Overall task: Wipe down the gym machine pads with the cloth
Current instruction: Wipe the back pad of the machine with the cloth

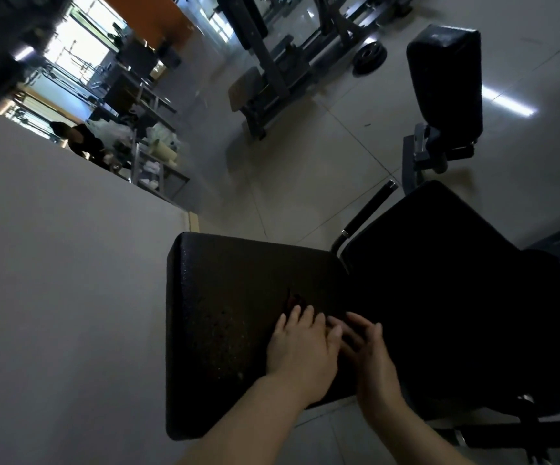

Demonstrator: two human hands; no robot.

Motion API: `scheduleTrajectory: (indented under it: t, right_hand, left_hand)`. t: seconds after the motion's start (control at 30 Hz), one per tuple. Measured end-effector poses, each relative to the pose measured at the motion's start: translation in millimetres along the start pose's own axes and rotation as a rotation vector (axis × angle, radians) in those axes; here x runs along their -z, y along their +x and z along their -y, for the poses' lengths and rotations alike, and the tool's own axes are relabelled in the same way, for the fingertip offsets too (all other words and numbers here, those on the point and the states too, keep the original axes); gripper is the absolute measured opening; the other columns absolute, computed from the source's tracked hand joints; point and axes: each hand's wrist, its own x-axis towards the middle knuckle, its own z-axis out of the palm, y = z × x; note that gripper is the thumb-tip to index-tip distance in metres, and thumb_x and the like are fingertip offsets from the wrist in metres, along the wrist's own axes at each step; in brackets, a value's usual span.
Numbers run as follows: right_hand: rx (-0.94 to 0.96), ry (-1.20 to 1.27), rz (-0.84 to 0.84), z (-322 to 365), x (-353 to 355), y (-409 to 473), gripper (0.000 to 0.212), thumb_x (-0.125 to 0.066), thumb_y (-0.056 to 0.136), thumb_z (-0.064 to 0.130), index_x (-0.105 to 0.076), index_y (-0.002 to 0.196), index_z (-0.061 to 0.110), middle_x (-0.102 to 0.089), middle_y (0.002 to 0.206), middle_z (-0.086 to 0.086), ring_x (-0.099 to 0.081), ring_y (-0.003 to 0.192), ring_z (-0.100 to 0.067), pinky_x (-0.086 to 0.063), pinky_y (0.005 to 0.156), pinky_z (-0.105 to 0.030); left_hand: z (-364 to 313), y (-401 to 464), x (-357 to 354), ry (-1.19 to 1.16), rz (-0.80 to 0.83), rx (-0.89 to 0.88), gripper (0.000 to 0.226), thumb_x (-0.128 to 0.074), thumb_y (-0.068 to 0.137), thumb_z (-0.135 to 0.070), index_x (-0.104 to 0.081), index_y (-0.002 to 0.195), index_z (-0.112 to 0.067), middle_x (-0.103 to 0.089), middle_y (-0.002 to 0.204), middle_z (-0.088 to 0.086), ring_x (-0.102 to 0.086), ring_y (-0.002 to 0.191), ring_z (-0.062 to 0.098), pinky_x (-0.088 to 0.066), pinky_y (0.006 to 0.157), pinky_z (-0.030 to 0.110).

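- The left hand (pixel 300 347) lies flat, fingers straight and slightly spread, pressing on the near black rectangular padded cushion (pixel 238 317) of the gym machine; its grip is apart, clamped on nothing that shows.
- The right hand (pixel 371 355) hangs just beside it, fingers loosely extended and touching or nearly touching the left fingertips; its grip also looks apart.
- A small dark reddish scrap (pixel 293 302) peeks out just beyond the left fingertips. It may be the cloth, but the picture is too dark to tell.
- If it is the cloth, it lies directly ahead of the left hand, which is the nearer one, on the pad's far right part.
- The near pad's long axis runs away from the person; most of its unwiped-looking surface lies to the left of the hands.
- The second black pad (pixel 446 280) sits just right of the hands, tilted.
- A third upright black pad (pixel 446 78) stands well apart on the pale tiled floor (pixel 322 156).
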Motion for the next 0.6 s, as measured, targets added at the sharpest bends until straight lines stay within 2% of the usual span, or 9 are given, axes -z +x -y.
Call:
scheduleTrajectory:
  t: [0.07, 0.13, 0.2, 0.27, 0.33, 0.43, 0.5, 0.6]
  right_hand:
    - [0.073, -0.208, -0.108, -9.7, 8.6, 9.9, 0.032, -0.027, 0.101, 0.035, -0.051, 0.120, 0.025, -0.061, 0.117, 0.002, -0.055, 0.115, -0.017, -0.042, 0.085, -0.022]
    - [0.073, -0.397, -0.120, -17.6, 14.7, 19.4, 0.029, -0.031, 0.101, 0.030, -0.050, 0.124, 0.027, -0.055, 0.128, -0.001, -0.049, 0.122, -0.019, -0.040, 0.093, -0.027]
    - [0.046, -0.567, -0.092, -24.9, 17.3, 27.8, 0.037, -0.031, 0.101, 0.032, -0.044, 0.135, 0.024, -0.042, 0.143, -0.002, -0.038, 0.133, -0.019, -0.032, 0.108, -0.035]
    - [0.001, -0.795, -0.056, -36.6, 14.3, 36.0, 0.047, -0.027, 0.102, 0.035, -0.027, 0.146, 0.021, -0.023, 0.155, 0.001, -0.020, 0.143, -0.015, -0.014, 0.117, -0.038]
    - [-0.046, -1.077, -0.061, -45.9, 6.7, 42.0, 0.054, -0.020, 0.101, 0.040, -0.007, 0.150, 0.020, -0.003, 0.159, 0.002, -0.003, 0.146, -0.013, -0.002, 0.118, -0.036]
    - [-0.049, -1.203, -0.173, -48.4, -7.2, 42.9, 0.058, -0.018, 0.100, 0.045, -0.003, 0.149, 0.020, 0.003, 0.159, 0.003, 0.001, 0.146, -0.013, -0.002, 0.118, -0.037]
    - [-0.052, -1.238, -0.220, -50.5, -10.3, 43.0, 0.057, -0.019, 0.099, 0.045, -0.004, 0.149, 0.022, 0.002, 0.159, 0.004, 0.000, 0.146, -0.013, -0.004, 0.118, -0.038]
    - [-0.129, -1.383, -0.222, -53.5, -14.1, 53.6, 0.056, -0.022, 0.099, 0.042, -0.004, 0.150, 0.028, 0.004, 0.159, 0.004, 0.001, 0.146, -0.015, -0.007, 0.119, -0.042]
  left_hand:
    - [-1.4, 1.2, -8.4, 0.269, 0.060, -0.003, 0.067, -0.019, 0.099, -0.054, -0.011, 0.151, -0.012, 0.003, 0.160, 0.009, 0.006, 0.146, 0.026, 0.001, 0.118, 0.045]
    - [-1.5, 2.6, -13.8, 0.485, 0.110, -0.029, 0.077, -0.028, 0.096, -0.057, -0.005, 0.150, -0.008, 0.011, 0.157, 0.015, 0.009, 0.145, 0.033, 0.000, 0.116, 0.052]
    - [-1.3, 3.6, -13.5, 0.547, 0.146, -0.032, 0.071, -0.034, 0.099, -0.046, -0.007, 0.149, -0.004, 0.010, 0.157, 0.018, 0.005, 0.145, 0.036, -0.005, 0.115, 0.052]
    - [1.9, 3.1, -10.2, 0.571, 0.170, -0.035, 0.062, -0.037, 0.101, -0.031, -0.011, 0.149, -0.001, 0.007, 0.157, 0.020, 0.000, 0.145, 0.036, -0.010, 0.116, 0.050]
    - [10.5, 5.0, 2.2, 0.639, 0.164, -0.029, 0.062, -0.043, 0.099, -0.023, -0.013, 0.147, 0.001, 0.005, 0.157, 0.022, -0.003, 0.145, 0.036, -0.013, 0.116, 0.048]
    - [33.4, 18.3, 39.2, 0.668, 0.112, -0.023, 0.065, -0.050, 0.095, -0.020, -0.017, 0.147, 0.000, 0.001, 0.157, 0.022, -0.004, 0.145, 0.036, -0.012, 0.116, 0.049]
    - [44.1, 31.1, 54.1, 0.587, 0.119, -0.036, 0.066, -0.048, 0.096, -0.030, -0.017, 0.149, -0.004, 0.000, 0.158, 0.019, -0.002, 0.145, 0.034, -0.008, 0.116, 0.051]
    - [45.9, 50.9, 50.0, 0.533, 0.134, 0.015, 0.079, -0.035, 0.095, -0.056, -0.010, 0.150, -0.006, 0.004, 0.158, 0.016, 0.005, 0.145, 0.034, -0.001, 0.115, 0.056]
